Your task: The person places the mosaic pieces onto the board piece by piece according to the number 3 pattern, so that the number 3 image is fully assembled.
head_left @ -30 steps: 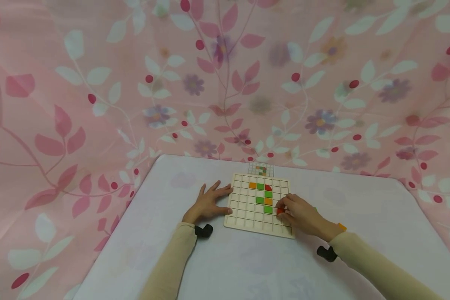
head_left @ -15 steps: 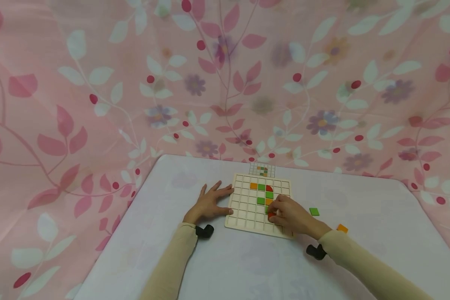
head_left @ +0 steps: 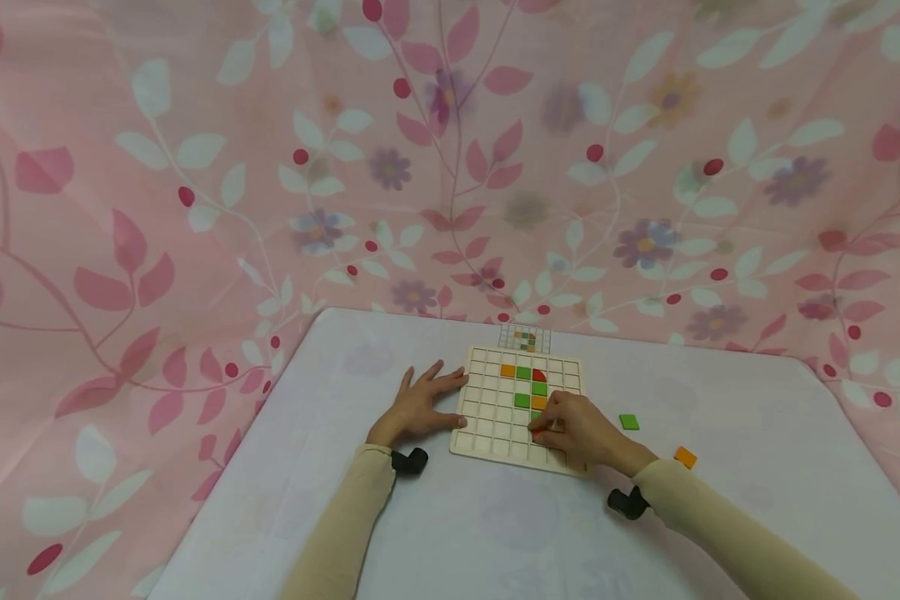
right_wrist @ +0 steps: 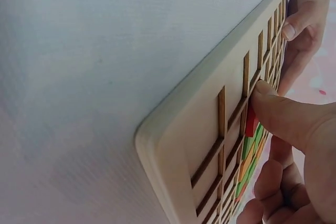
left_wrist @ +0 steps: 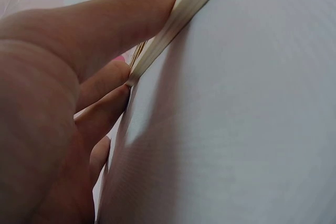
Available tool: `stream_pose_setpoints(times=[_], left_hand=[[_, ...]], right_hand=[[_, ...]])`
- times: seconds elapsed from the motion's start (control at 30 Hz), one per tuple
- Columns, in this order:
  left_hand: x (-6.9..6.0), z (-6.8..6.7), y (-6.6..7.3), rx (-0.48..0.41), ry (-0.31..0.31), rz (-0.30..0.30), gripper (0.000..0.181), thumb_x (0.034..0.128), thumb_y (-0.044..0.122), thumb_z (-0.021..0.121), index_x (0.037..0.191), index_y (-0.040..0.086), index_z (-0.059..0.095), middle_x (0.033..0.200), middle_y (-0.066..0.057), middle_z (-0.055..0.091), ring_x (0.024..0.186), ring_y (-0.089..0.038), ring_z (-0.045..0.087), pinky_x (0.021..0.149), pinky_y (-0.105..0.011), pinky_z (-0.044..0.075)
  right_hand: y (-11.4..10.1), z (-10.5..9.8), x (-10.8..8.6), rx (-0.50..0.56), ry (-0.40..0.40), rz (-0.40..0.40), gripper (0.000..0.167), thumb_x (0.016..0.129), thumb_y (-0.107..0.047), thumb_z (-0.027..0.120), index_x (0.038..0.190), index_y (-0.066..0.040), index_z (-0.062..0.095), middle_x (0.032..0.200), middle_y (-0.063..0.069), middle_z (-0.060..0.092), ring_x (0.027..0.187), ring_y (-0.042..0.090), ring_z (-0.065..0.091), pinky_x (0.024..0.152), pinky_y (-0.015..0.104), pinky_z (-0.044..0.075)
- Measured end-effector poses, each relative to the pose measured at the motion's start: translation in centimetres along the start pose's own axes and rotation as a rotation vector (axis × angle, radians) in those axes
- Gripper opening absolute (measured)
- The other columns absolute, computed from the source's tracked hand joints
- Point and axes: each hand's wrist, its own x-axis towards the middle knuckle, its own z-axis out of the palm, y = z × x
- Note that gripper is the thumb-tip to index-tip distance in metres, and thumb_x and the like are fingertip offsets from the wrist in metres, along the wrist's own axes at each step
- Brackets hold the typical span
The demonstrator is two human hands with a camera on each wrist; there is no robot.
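A wooden grid board [head_left: 487, 432] lies on the table, bearing green, orange and red tiles in several cells. At its left edge rests my left hand [head_left: 416, 408], fingers spread, with the thumb and fingertips touching the rim. My right hand [head_left: 581, 427] is over the lower right part of the board. Its thumb and fingers pinch a red tile [right_wrist: 252, 120], mostly covered in the head view, at the cell just below a green tile [head_left: 536, 415]. In the right wrist view the thumb presses against that red tile, which sits at the cell's edge.
A small pattern card [head_left: 507, 337] with a coloured grid lies behind the board. On the white table [head_left: 390, 533], right of the board, are a loose green tile [head_left: 628, 422] and an orange tile [head_left: 686, 457]. A pink floral curtain [head_left: 450, 167] hangs behind.
My right hand has moved left across the board with the red tile, from a right-hand column to the cell below the green tile. The left hand has stayed at the board's edge.
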Motion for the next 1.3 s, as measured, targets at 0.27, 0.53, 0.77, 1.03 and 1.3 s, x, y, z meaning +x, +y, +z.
stream_pose_setpoints(times=[0.27, 0.53, 0.77, 1.03, 1.3], left_hand=[[0.1, 0.0, 0.0, -0.002, -0.001, 0.004, 0.079, 0.0905, 0.049, 0.081, 0.16, 0.024, 0.051, 0.171, 0.007, 0.04, 0.167, -0.027, 0.014, 0.13, -0.068, -0.007], [0.2, 0.0, -0.3, 0.005, 0.013, 0.009, 0.08, 0.0902, 0.049, 0.081, 0.16, 0.024, 0.051, 0.17, 0.007, 0.04, 0.167, -0.028, 0.015, 0.129, -0.069, -0.006], [0.1, 0.1, -0.2, -0.008, 0.004, 0.008, 0.08, 0.0901, 0.05, 0.081, 0.16, 0.024, 0.051, 0.171, 0.008, 0.039, 0.167, -0.026, 0.013, 0.129, -0.067, -0.008], [0.1, 0.2, -0.1, -0.012, 0.013, 0.001, 0.08, 0.0898, 0.049, 0.081, 0.159, 0.024, 0.051, 0.17, 0.008, 0.04, 0.167, -0.026, 0.014, 0.129, -0.068, -0.007], [0.2, 0.3, -0.3, -0.001, 0.004, -0.005, 0.079, 0.0905, 0.049, 0.08, 0.16, 0.026, 0.051, 0.17, 0.01, 0.039, 0.167, -0.025, 0.013, 0.13, -0.066, -0.008]], right_hand=[[0.9, 0.5, 0.0, 0.093, 0.045, -0.05, 0.017, 0.088, -0.016, 0.088, 0.104, -0.012, 0.087, 0.087, -0.005, 0.066, 0.075, 0.005, 0.051, 0.063, 0.02, 0.042], [1.4, 0.9, 0.2, 0.153, 0.065, -0.009, 0.017, 0.086, -0.019, 0.089, 0.102, -0.014, 0.087, 0.084, -0.007, 0.067, 0.073, 0.004, 0.053, 0.062, 0.02, 0.041], [1.7, 1.4, -0.1, 0.219, 0.073, 0.055, 0.015, 0.086, -0.02, 0.09, 0.1, -0.016, 0.088, 0.086, -0.008, 0.07, 0.078, 0.005, 0.058, 0.066, 0.021, 0.043], [2.0, 1.7, -0.5, 0.211, 0.104, 0.036, 0.018, 0.088, -0.022, 0.088, 0.105, -0.015, 0.087, 0.089, -0.008, 0.074, 0.078, 0.003, 0.059, 0.066, 0.02, 0.05], [1.8, 1.3, -1.2, 0.195, 0.134, 0.125, 0.019, 0.089, -0.024, 0.088, 0.106, -0.017, 0.084, 0.088, -0.01, 0.071, 0.077, 0.006, 0.059, 0.07, 0.02, 0.053]])
